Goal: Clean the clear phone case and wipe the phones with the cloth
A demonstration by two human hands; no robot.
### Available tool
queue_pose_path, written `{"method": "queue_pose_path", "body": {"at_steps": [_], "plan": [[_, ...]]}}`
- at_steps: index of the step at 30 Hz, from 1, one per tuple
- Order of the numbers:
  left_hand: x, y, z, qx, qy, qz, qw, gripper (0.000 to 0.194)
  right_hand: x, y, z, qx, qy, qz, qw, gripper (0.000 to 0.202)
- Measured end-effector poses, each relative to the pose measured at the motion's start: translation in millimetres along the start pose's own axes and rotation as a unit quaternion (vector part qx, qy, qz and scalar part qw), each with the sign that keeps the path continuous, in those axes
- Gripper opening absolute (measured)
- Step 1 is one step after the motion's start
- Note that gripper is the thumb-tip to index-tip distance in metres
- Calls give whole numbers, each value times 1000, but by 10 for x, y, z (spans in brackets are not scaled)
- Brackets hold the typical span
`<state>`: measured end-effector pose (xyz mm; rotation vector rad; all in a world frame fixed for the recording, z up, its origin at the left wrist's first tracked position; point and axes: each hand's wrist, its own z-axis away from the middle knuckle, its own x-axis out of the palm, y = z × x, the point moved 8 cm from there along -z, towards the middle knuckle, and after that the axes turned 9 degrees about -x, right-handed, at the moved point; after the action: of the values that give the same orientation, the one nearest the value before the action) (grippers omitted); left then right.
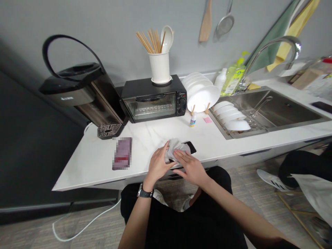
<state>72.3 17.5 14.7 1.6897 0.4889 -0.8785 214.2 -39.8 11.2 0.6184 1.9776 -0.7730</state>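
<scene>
A black smartphone (191, 147) lies on the white countertop near its front edge, largely covered by a crumpled light grey cloth (177, 144). My left hand (158, 163), with a dark-banded watch on the wrist, grips the phone's left end, thumb and forefinger on either side of the cloth. My right hand (190, 167) presses its fingers onto the cloth from the right, its thumb held apart. Behind the phone stands a small white bottle (192, 120) with a blue and yellow label. A pink slip (208, 120) lies beside the bottle.
A pixelated purple item (122, 152) lies left of my hands. Farther back stand a drinks dispenser (85, 97), a toaster oven (153, 103) bearing a utensil holder (159, 65), and racked plates (203, 98). At right is a sink (280, 107) with bowls; another person's shoe (271, 180) shows below.
</scene>
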Motion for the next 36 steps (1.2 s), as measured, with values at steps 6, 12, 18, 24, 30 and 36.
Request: {"method": "queue_pose_path", "body": {"at_steps": [6,12,18,24,30,36], "plan": [[24,35,-67,-7,-6,4,1000,99,-144,359,28,95,53,81,991,89],[55,-3,-10,-10,-9,-33,999,95,143,-190,-127,-24,15,-12,1000,95],[37,35,-40,-15,-13,-16,1000,104,-172,369,120,92,51,75,992,80],[69,12,-21,-12,-19,-31,999,100,83,-140,2,-6,18,12,1000,96],[60,10,-64,-22,-21,-7,1000,105,-170,366,85,79,38,75,993,77],[49,-43,-42,-45,-20,-19,999,96,136,-143,-217,-13,5,13,1000,102]]}}
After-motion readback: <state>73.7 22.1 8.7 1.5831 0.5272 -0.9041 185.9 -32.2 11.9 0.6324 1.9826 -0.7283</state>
